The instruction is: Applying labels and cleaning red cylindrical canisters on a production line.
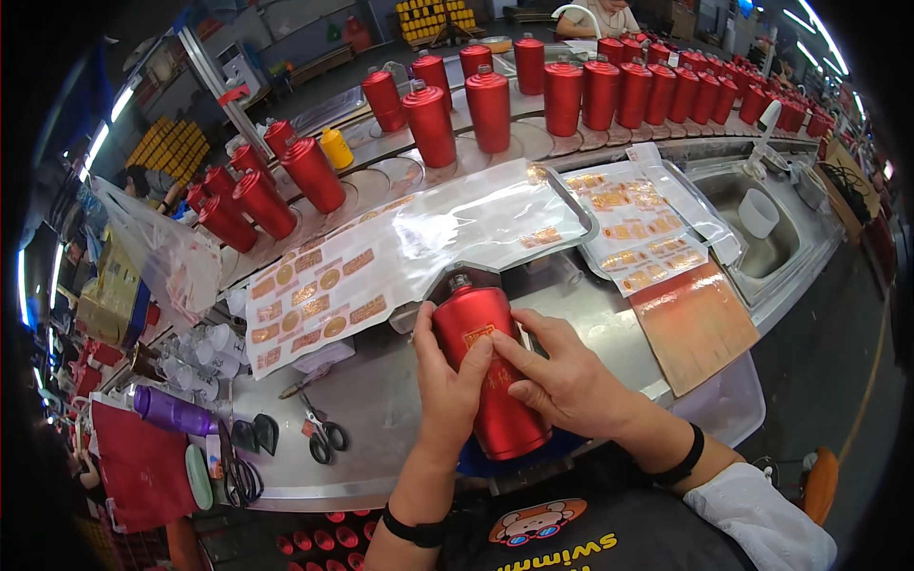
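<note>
Here, at the near edge of the counter point(381, 419), seemingly mid-labelling. Left hand point(446, 381) wrapped round the side of one red bottle point(495, 409), fingers curled and closed against it, thumb up along its flank. Right hand point(564, 381) laid on the other side, not fully closed, forefinger stretched out and pressing on a small gold label point(476, 335) high on the bottle's front. Bottle tilted, cap away from the body, base toward the chest, just above the counter's near edge.

Judged as the smoothing-down step: label on, being rubbed flat. Next move likely calling for a firm hold from the left hand and an even sweep across the label's edges, without skewing it.

Counted, left to right:
- One purple bottle point(173, 411) lying at the near left corner.
- Two pairs of scissors point(324, 438) just right of it.
- About seven red bottles in the left cluster point(265, 205) along the far edge, and one yellow bottle point(335, 147) behind.
- One long sticker sheet point(314, 295) across the middle, and a second bagged set of sheets point(633, 228) toward the right.
- One orange foil sheet point(695, 328) overhanging the near right edge.
- One white cup point(759, 212) in the sink point(790, 252).
- Far row of red bottles point(564, 95) running right: well over twenty, too crowded for an exact count.
</note>
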